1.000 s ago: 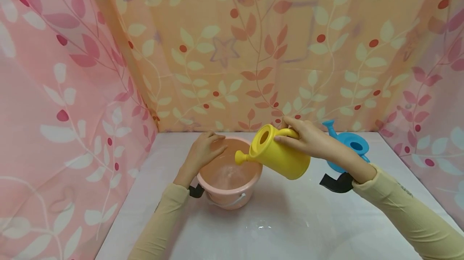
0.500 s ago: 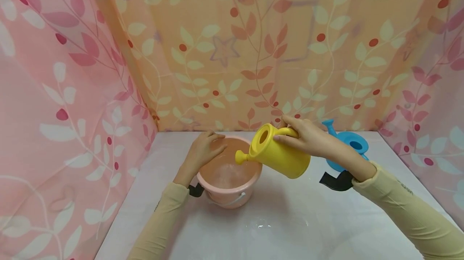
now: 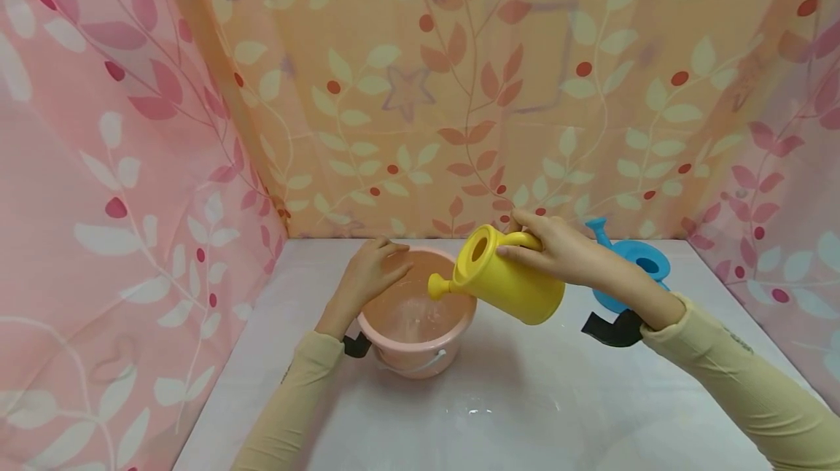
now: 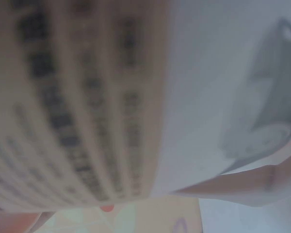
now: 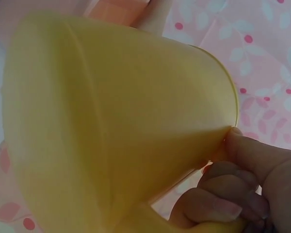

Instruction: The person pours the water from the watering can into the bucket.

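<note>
My right hand [image 3: 554,248] grips the handle of a yellow watering can [image 3: 515,289], its fingers curled through the handle in the right wrist view. The can is tilted left, and its round spout head hangs over the pink bucket [image 3: 413,347]. Rippling water shows inside the bucket. At the bucket's left rim, my left hand [image 3: 367,274] holds on, with the thumb over the inside. Up close in the left wrist view is a blurred pale surface with a printed label [image 4: 87,107]; parts of the hand show at its lower corners.
A blue watering can [image 3: 633,259] stands at the back right, partly behind the right forearm. Small wet spots [image 3: 475,410] lie on the white tabletop [image 3: 525,434]. Patterned cloth walls [image 3: 420,92] enclose the back and both sides.
Both hands, the tilted watering can and the bucket stay almost where they were. Only the ripples in the bucket's water vary, and the head view shifts very slightly.
</note>
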A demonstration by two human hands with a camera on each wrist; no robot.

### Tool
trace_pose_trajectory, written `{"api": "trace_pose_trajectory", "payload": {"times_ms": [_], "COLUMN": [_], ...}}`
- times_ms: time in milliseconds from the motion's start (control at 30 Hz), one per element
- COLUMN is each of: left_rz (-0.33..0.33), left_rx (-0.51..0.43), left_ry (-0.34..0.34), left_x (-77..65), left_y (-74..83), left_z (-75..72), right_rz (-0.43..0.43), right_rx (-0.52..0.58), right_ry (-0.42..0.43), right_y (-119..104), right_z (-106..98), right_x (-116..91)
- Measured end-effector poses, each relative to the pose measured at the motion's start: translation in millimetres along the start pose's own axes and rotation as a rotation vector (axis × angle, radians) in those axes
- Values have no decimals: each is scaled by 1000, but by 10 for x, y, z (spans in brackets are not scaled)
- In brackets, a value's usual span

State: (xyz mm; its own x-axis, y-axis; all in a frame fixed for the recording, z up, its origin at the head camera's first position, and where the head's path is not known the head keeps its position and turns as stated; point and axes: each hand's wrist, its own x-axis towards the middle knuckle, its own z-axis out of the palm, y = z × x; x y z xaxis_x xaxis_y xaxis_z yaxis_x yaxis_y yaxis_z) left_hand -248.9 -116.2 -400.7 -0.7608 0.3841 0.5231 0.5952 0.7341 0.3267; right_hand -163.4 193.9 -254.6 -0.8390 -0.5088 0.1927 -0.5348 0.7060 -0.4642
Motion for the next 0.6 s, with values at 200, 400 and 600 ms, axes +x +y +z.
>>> {"api": "trace_pose_trajectory", "payload": {"times_ms": [200, 400, 600], "left_rz": [3, 3, -6], "left_rx": [7, 5, 8], "left_ry": [6, 6, -2], "left_x": [-3, -5, 1], "left_y": [-14, -12, -16], "left_z": [17, 11, 12], "right_rz": [12, 13, 17], "right_rx": [-16, -25, -27], "right_ry": [3, 5, 2], "right_y": [1, 10, 10], "right_z": [-15, -19, -29], "right_x": [-10, -29, -40]}}
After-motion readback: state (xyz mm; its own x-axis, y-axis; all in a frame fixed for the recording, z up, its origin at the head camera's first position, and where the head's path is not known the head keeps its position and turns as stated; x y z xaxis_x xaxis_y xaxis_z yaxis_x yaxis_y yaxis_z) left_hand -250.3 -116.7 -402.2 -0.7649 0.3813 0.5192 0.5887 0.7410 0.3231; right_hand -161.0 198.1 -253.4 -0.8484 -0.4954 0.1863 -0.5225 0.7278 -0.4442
